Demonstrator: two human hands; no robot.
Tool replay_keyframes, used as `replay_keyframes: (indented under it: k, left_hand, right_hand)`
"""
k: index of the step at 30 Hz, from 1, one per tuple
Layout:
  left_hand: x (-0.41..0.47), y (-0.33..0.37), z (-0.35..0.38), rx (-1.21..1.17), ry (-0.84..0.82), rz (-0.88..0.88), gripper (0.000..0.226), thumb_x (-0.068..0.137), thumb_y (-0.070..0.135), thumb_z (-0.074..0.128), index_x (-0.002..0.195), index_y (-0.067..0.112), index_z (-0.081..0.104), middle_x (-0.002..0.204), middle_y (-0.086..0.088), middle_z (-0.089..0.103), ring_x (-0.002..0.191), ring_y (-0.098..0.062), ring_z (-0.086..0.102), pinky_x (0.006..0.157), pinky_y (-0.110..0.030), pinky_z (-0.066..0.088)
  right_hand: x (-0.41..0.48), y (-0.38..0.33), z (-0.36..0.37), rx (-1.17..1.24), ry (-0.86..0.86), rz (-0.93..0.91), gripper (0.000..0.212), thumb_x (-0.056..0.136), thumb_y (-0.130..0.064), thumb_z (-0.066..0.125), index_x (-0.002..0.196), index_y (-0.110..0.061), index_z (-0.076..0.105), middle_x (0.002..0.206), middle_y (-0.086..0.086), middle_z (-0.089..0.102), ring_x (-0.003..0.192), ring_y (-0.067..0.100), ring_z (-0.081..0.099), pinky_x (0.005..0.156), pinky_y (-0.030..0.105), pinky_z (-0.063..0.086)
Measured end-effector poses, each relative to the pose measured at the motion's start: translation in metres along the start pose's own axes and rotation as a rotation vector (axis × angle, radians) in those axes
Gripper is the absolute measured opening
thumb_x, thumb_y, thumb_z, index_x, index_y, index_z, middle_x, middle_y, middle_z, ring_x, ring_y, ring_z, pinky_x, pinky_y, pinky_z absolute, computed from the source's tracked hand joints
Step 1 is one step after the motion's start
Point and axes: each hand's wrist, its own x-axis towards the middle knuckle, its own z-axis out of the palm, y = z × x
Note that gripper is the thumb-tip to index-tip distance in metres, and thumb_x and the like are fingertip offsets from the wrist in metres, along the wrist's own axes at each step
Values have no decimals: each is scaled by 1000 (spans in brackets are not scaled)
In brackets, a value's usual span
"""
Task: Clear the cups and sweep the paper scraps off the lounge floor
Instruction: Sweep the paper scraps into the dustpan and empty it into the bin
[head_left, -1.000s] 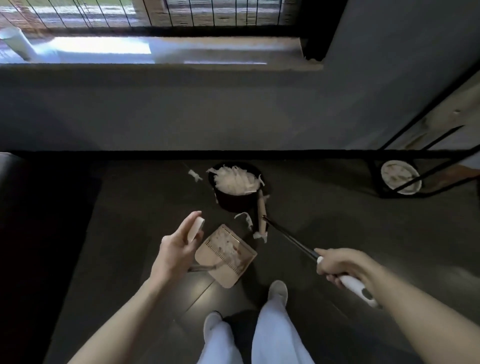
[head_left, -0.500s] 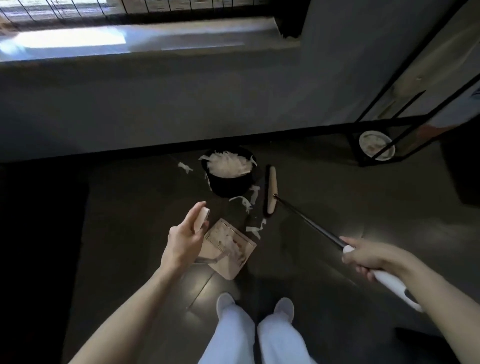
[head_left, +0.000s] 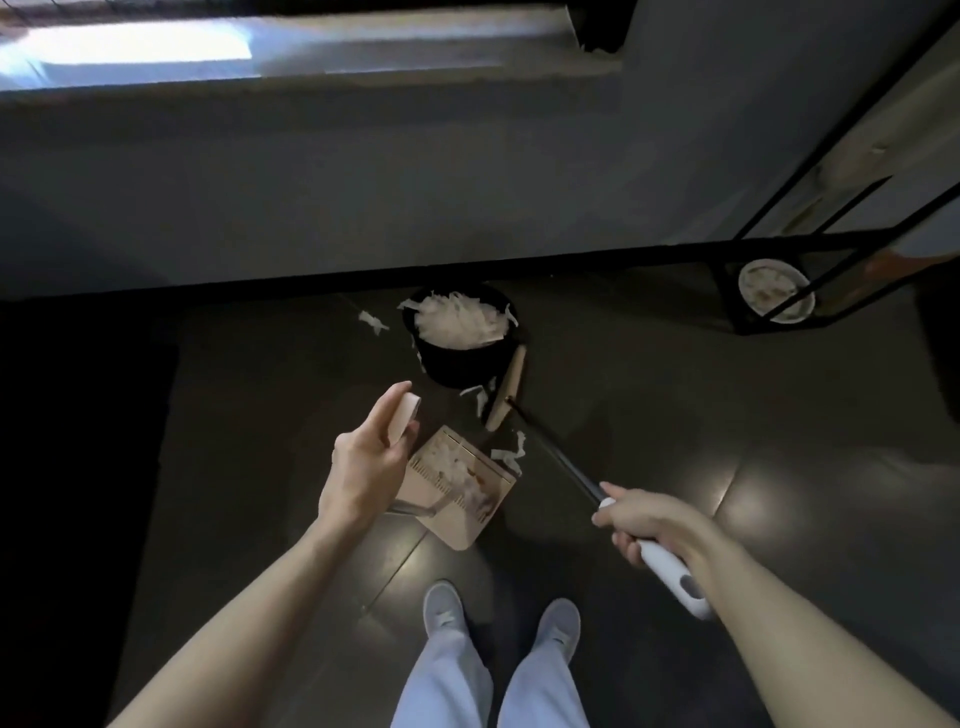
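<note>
Gripping broom (head_left: 562, 461), right hand (head_left: 641, 522); left hand (head_left: 363, 467) holds ribbed beige dustpan (head_left: 457, 491).

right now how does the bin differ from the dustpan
The bin is black, round and upright; the dustpan is beige, flat and rectangular. The bin is heaped to its rim with scraps; the dustpan carries only a few. The bin stands free, while the left hand holds the dustpan by its handle. Both hold white paper scraps.
</note>
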Motion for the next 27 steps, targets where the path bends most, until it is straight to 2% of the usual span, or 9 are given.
replay_keyframes:
  k: [2, 6, 11, 14, 18, 20, 24, 27]
  left_hand:
    - [2, 2, 2, -8, 0, -5, 38, 94, 39, 56, 122, 64, 46, 79, -1, 64, 49, -8, 51, 46, -35, 48]
    - [1, 4, 6, -8, 0, -14, 39, 94, 40, 56, 124, 63, 45, 81, 0, 64, 50, -10, 52, 43, -30, 46]
    - [-5, 6, 0, 29, -2, -15, 38, 93, 36, 56, 121, 62, 47, 74, 2, 63, 45, -7, 52, 41, -25, 45]
    - [-13, 5, -3, 25, -17, -17, 39, 94, 34, 56, 121, 61, 48, 74, 2, 62, 42, -4, 52, 40, -23, 43]
    - [-23, 4, -2, 31, -34, -6, 39, 94, 33, 57, 118, 62, 47, 72, 2, 61, 43, -4, 53, 41, -25, 45]
    - [-24, 5, 1, 44, -38, -5, 39, 94, 33, 57, 119, 62, 46, 72, 1, 62, 44, -7, 54, 42, -30, 49]
    - [-17, 12, 9, 61, -55, 5, 38, 95, 36, 54, 125, 58, 46, 77, -2, 63, 51, -14, 57, 45, -39, 54]
    - [-11, 19, 10, 77, -50, 16, 37, 96, 37, 53, 126, 58, 44, 80, -1, 63, 52, -17, 59, 46, -42, 56]
  right_hand:
    - [-13, 23, 4, -47, -54, 43, 64, 95, -10, 51, 146, -42, 29, 42, 0, 46, 36, 6, 38, 34, 17, 32]
    - [-51, 63, -2, -35, -110, 66, 64, 94, -11, 49, 145, -43, 28, 43, -1, 41, 35, 6, 35, 33, 15, 31]
    - [-100, 89, -27, -155, 3, -14, 64, 94, -13, 50, 146, -44, 27, 49, 2, 41, 37, 9, 35, 36, 18, 32]
    - [-115, 99, -36, -176, 70, -43, 66, 94, -13, 50, 147, -45, 24, 46, 2, 42, 37, 10, 36, 37, 19, 32]
    - [-114, 100, -43, -183, 136, -52, 69, 94, -13, 49, 148, -46, 21, 43, 1, 44, 35, 9, 38, 38, 19, 35]
    - [-104, 94, -37, -237, 174, -57, 71, 93, -12, 47, 149, -44, 18, 44, 2, 47, 34, 10, 39, 38, 19, 36]
    - [-79, 78, -2, -445, 181, -68, 73, 94, -9, 44, 153, -38, 12, 61, 9, 54, 45, 15, 46, 43, 25, 41]
    - [-76, 78, 27, -576, 123, -25, 77, 93, -5, 44, 152, -40, 8, 86, 12, 59, 56, 17, 52, 48, 25, 45]
